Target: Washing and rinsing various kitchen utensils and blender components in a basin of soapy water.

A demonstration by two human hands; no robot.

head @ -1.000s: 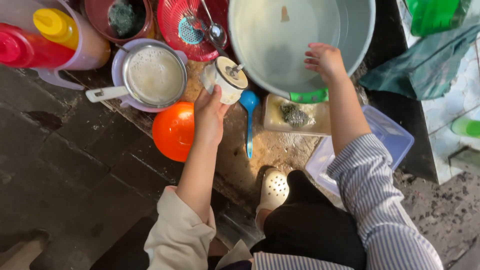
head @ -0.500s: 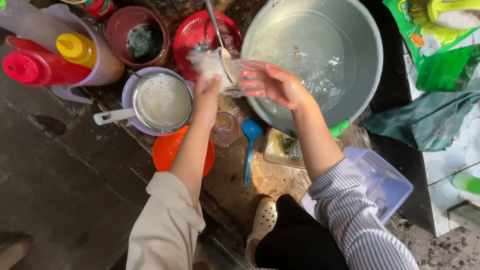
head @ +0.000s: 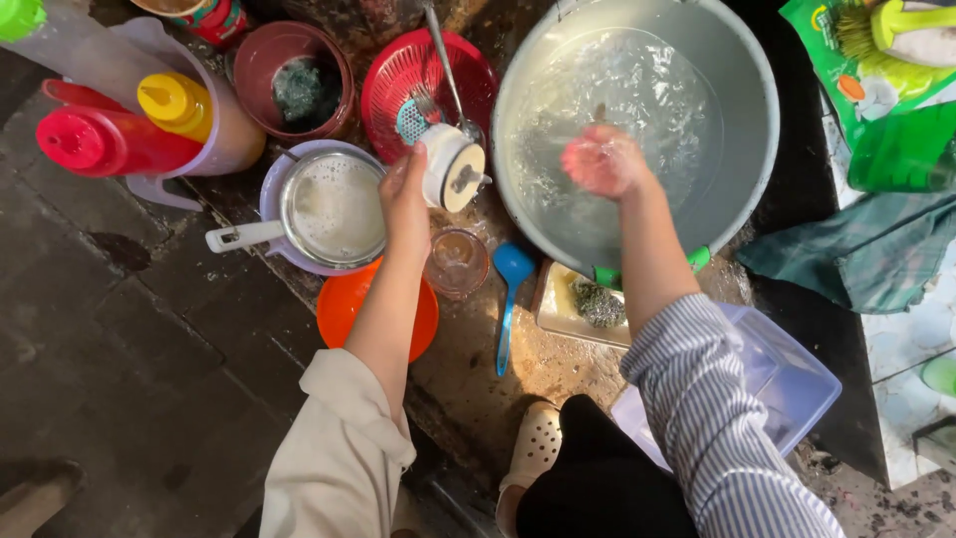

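Wet, dark stone floor, viewed from above; landmark is the large grey basin [head: 737,120], part-filled with rippled water. Right hand [head: 602,161] sits inside the basin over the water, blurred; cannot tell whether its fingers are curled or spread, and nothing is visible in it. Blue-lidded clear box [head: 797,374] lies below the basin, beside the striped sleeve. Red slotted basket [head: 398,75] touches the basin's left rim, with a metal utensil across it. Lilac pan [head: 274,194] holding a metal sieve of pale foam sits further left of the basin; orange bowl [head: 344,304] below that. Left hand [head: 406,194] is closed around a small white cup [head: 453,167], tipped on its side, just left of the basin's rim, above a clear glass [head: 458,264]. Blue spoon [head: 510,299] lies under the basin's lower left edge, beside a tray with a dark scouring pad [head: 596,302]
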